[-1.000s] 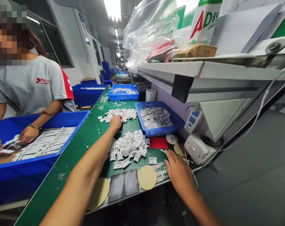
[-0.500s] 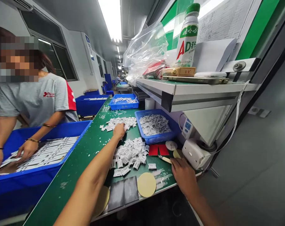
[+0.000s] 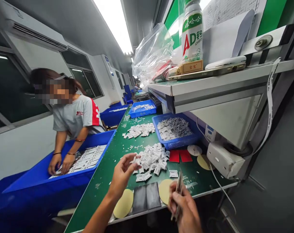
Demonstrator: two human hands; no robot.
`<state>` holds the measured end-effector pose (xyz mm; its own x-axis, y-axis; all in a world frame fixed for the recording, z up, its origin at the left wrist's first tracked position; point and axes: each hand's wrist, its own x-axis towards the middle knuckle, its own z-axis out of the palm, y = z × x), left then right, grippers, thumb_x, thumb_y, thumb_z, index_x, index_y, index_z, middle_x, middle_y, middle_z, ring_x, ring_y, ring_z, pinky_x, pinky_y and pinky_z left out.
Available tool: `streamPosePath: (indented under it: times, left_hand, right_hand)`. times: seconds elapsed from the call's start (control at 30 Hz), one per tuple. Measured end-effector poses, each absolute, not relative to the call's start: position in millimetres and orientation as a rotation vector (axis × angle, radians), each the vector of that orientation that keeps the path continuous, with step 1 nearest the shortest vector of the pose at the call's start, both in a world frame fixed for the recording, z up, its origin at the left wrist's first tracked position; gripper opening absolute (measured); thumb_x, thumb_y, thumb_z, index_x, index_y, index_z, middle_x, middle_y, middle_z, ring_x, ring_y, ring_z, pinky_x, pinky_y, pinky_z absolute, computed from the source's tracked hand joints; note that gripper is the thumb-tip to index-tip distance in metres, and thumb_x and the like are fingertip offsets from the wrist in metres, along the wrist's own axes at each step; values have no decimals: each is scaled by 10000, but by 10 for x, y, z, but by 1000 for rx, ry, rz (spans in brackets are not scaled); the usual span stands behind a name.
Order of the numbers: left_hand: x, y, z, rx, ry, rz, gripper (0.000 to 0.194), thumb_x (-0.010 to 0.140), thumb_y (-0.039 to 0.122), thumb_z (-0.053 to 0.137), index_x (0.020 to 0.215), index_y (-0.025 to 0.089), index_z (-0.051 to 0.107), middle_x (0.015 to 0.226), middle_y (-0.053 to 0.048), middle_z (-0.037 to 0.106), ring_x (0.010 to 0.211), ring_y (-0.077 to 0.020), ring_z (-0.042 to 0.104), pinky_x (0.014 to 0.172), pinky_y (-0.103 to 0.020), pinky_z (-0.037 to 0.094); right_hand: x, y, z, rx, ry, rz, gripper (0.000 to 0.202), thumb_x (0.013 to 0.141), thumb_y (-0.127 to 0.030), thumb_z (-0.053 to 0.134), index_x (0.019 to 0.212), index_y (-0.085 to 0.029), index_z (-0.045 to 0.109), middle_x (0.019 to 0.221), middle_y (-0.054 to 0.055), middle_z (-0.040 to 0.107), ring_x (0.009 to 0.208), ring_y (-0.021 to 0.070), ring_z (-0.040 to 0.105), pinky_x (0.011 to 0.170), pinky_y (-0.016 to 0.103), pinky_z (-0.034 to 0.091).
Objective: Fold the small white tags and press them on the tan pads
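My left hand [image 3: 124, 170] is beside the near pile of white plastic parts [image 3: 153, 158], thumb and fingertips pinching a small white plastic part [image 3: 136, 160]. Over the front edge of the bench, my right hand [image 3: 184, 204] grips a slim craft knife [image 3: 178, 191], smeared by motion and pointing upward. A single white part [image 3: 173, 173] lies just beyond that hand. Two dark grey pads [image 3: 146, 196] lie at the front edge between two pale yellow discs, one left [image 3: 124, 204] and one right [image 3: 164, 191], the latter partly behind my right hand.
Farther back are another pile of white parts [image 3: 139, 130], a full blue basket [image 3: 161, 139] and a blue tray [image 3: 133, 114]. Red squares [image 3: 174, 156] lie near the basket. A shelf [image 3: 186, 108] overhangs the right. At left, a co-worker [image 3: 74, 113] reaches into a blue bin [image 3: 105, 158].
My left hand has come back from the far pile with a white part. My right hand has lifted the craft knife off the bench and moved nearer. The view has swung left.
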<state>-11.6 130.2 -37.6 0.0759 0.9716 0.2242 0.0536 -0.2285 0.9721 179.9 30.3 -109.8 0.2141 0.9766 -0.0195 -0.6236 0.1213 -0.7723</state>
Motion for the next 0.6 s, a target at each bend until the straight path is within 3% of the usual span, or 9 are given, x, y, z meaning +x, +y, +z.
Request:
streamPosePath:
  times: [0.07,0.17,0.23,0.3,0.4,0.5,0.6]
  left_hand:
    - [-126,873,-423,1408,1090,1345,346,784,334,749,1071,216,597,1284,-130,654,1027,-245,686,902,-360,538]
    - [-79,370,-568,1378,1203,1416,327,748,278,785,1008,244,590,1330,-120,633,1122,-259,653,929,-345,529]
    - [-39,115,-653,1336,1261,1456,324,720,275,801,982,253,612,1342,-118,625,1131,-273,653,925,-343,537]
    - [-31,-95,-692,1295,1273,1480,343,706,275,806,1007,263,643,1364,-112,610,1164,-286,637,953,-351,529]
    - [-124,-348,-679,1300,1293,1407,441,745,267,775,1166,271,648,1348,-103,621,1223,-281,597,1033,-358,477]
    - [-304,-545,-640,1375,1340,1316,492,803,300,720,1282,266,611,1293,-96,653,1168,-280,621,1021,-372,474]
    - [-483,-680,-577,1504,1525,1324,333,828,342,677,1153,271,691,1163,-78,706,1025,-278,659,910,-354,503]
  right_hand:
    - [1553,300,-1065,-675,-578,1524,457,714,-536,767,949,-173,619,573,-80,449,417,17,265,408,152,229]
    - [1301,226,-951,-659,-682,1700,614,713,-654,719,1057,-155,620,582,-87,457,368,-9,152,362,160,138]
    - [1222,140,-858,-715,-783,1686,611,730,-667,698,1034,-139,648,597,-69,484,368,1,203,354,169,170]
    - [1188,39,-773,-786,-912,1606,504,769,-608,702,918,-126,691,621,-30,539,431,32,350,406,174,292]
    - [1150,-115,-689,-809,-1103,1467,363,844,-495,674,847,-136,726,769,44,674,679,130,584,655,230,476]
    - [1067,-245,-657,-827,-1218,1398,294,890,-431,628,911,-158,737,836,57,712,796,184,634,751,270,493]
    - [947,-337,-657,-912,-1320,1317,259,883,-396,631,852,-160,734,762,34,689,687,152,588,646,238,453]
